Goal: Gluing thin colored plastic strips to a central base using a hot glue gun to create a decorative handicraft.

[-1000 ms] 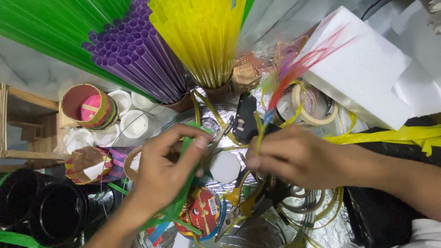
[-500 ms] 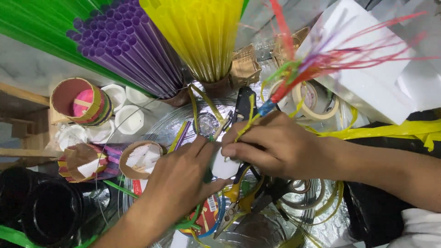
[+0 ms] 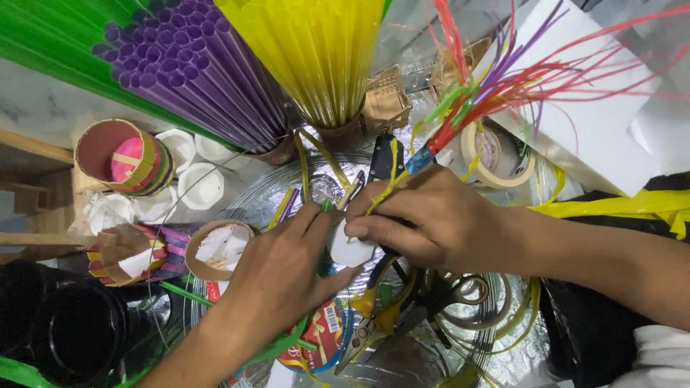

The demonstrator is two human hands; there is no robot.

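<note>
Over the foil-covered counter, the left hand lies with fingers curled beside a white hexagonal piece. The right hand pinches a tape-wrapped bundle of coloured strips and a yellow strip. A loosened pinch could let the bundle splay apart.

The right hand lies just right of the left hand, their fingertips touching over a small faceted cup. A bundle of thin strips rises up and right from between the right fingers. Behind the fingers stand 3 straw bundles. Right of the fingers, behind the right hand, a tape roll lies against a foam block. Left of the fingers sit 2 woven cups. Pliers lie in front, under both hands.
</note>
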